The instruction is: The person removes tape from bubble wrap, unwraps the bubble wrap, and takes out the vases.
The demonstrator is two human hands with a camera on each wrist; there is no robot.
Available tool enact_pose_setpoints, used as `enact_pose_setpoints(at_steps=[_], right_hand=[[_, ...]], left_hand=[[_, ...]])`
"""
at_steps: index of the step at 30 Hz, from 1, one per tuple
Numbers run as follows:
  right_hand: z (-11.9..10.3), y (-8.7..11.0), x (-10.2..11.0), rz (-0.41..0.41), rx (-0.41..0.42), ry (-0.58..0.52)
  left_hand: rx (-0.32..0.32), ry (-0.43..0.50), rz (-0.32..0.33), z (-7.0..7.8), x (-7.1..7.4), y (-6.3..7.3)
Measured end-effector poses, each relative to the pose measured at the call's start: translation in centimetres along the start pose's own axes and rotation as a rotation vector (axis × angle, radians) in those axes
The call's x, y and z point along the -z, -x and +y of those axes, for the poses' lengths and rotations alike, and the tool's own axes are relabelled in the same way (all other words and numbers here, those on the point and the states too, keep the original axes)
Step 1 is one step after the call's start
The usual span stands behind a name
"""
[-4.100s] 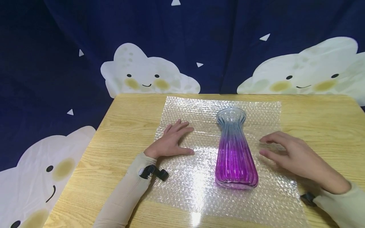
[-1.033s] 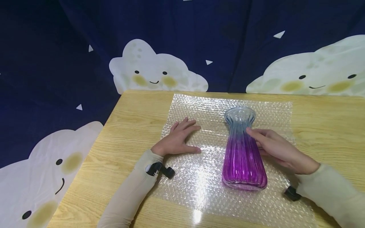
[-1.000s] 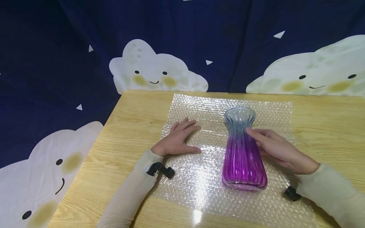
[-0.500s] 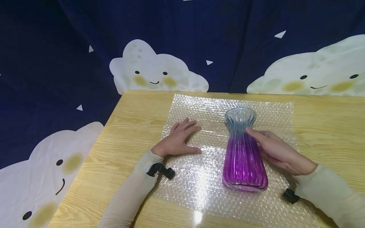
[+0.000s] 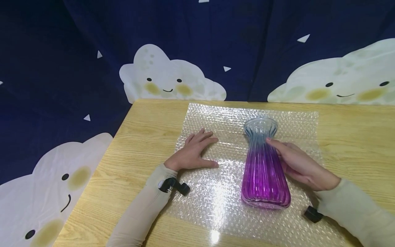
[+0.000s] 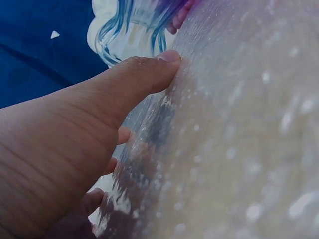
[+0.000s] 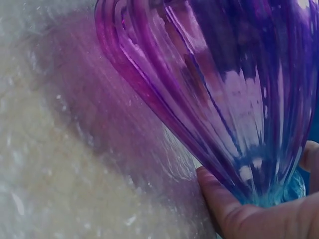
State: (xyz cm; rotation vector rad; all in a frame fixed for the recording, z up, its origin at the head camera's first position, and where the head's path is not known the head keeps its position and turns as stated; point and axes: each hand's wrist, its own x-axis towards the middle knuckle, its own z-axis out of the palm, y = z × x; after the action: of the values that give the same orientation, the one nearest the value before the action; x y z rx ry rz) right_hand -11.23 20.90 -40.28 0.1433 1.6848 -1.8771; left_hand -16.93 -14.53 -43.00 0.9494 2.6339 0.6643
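A ribbed glass vase [image 5: 264,171], purple at the base and fading to clear blue at the mouth, lies on its side on a sheet of bubble wrap [image 5: 213,202]. Its mouth points away from me. My right hand [image 5: 300,164] grips it from the right, just below the neck, thumb on top and fingers partly hidden behind the glass. In the right wrist view, fingers of that hand show at the narrow part of the vase [image 7: 224,99]. My left hand [image 5: 194,151] rests with fingers spread on the left part of the wrap, apart from the vase.
The bubble wrap covers the middle of a light wooden table [image 5: 123,154] and bears a bright light reflection. Behind the table hangs a dark blue curtain [image 5: 240,41] printed with smiling clouds. Each forearm wears a small black wrist camera.
Since the oldest frame, my right hand has moved left and taken hold of the vase. Over the last second hands and vase have hardly moved. The left hand stays in place.
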Motion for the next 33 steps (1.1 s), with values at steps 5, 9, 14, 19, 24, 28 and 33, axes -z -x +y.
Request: enact_pose_setpoints(at_steps=[5, 9, 14, 19, 24, 28, 33], right_hand=[[0.0, -0.3, -0.1, 0.006, -0.01, -0.069], [0.0, -0.4, 0.0, 0.005, -0.012, -0.11], [-0.1, -0.6, 0.1, 0.014, -0.032, -0.094], [-0.1, -0.8, 0.2, 0.029, -0.057, -0.04], [-0.1, -1.3, 0.2, 0.014, -0.053, -0.103], [-0.1, -1.4, 0.1, 0.004, -0.046, -0.168], [-0.2, -1.5, -0.2, -0.004, -0.04, -0.2]], left_hand=[[0.0, -0.002, 0.001, 0.1, 0.1, 0.1], [0.0, 0.003, 0.001, 0.1, 0.0, 0.1], [0.004, -0.001, -0.002, 0.1, -0.1, 0.1], [0.001, -0.006, 0.0, 0.1, -0.1, 0.1], [-0.005, -0.008, 0.008, 0.0, 0.0, 0.0], [-0.008, -0.011, 0.012, 0.0, -0.1, 0.0], [-0.009, -0.011, 0.013, 0.0, -0.1, 0.0]])
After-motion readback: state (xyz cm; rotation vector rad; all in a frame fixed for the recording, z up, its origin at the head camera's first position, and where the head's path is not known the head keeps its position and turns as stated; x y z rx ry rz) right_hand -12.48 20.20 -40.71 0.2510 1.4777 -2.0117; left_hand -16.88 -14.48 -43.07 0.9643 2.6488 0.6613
